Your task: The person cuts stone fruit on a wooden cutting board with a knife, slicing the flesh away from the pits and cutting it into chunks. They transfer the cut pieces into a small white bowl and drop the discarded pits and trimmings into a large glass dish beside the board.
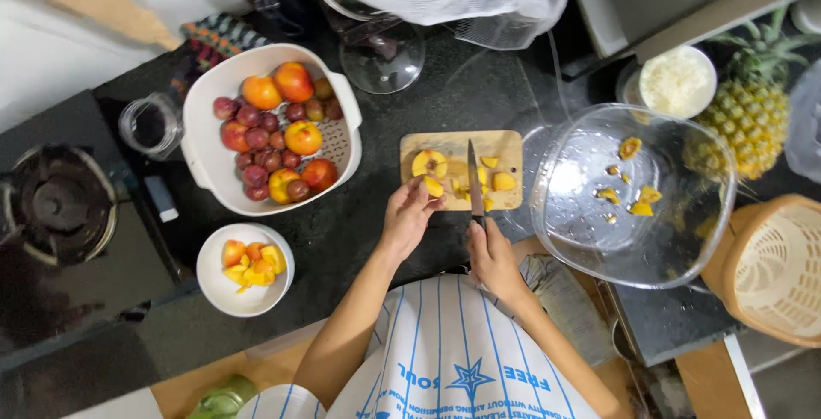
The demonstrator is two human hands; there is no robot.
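Note:
A small wooden cutting board (505, 147) lies on the dark counter with a cut peach half (428, 162) and several yellow peach pieces (503, 181) on it. My left hand (407, 214) pinches a peach piece (434, 187) at the board's near left corner. My right hand (491, 252) grips the handle of a knife (473, 181), whose blade lies across the board pointing away from me, between the peach half and the loose pieces.
A white colander (208, 154) of peaches and plums stands to the left. A white bowl (222, 292) with peach scraps sits near left. A clear bowl (676, 239) with a few peach pieces is on the right, a pineapple (751, 115) and a woven basket (782, 269) beyond it.

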